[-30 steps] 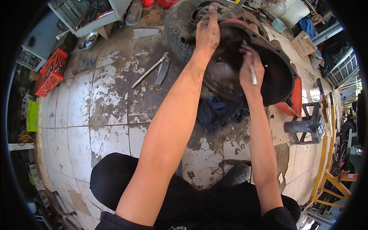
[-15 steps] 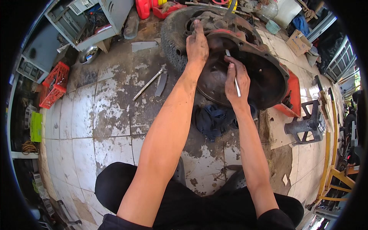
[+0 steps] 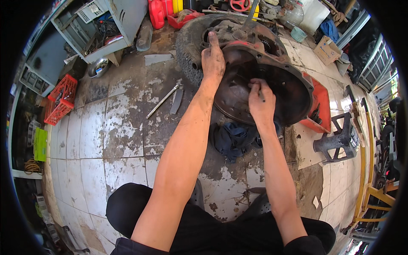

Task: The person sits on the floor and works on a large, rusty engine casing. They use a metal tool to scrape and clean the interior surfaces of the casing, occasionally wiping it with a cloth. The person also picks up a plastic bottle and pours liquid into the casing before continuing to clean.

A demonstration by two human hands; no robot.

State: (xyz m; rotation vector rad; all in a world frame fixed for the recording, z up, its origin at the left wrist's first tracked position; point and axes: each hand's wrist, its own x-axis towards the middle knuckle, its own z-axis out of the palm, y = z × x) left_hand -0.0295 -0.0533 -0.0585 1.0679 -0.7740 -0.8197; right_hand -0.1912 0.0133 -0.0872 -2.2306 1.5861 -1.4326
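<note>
Tyre [image 3: 184, 61] tread lies left of our left hand [image 3: 213, 61], which clasps the bell housing [image 3: 285, 95] overhanging the tyre's near-right edge. Our right hand [image 3: 261, 101] curls inside; whether it pinches anything, we cannot tell. If our left grip slipped, the housing could tip.

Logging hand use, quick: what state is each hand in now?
Left hand: against the metal housing; grip can't be told.
Right hand: curled; can't tell whether it holds anything.
</note>
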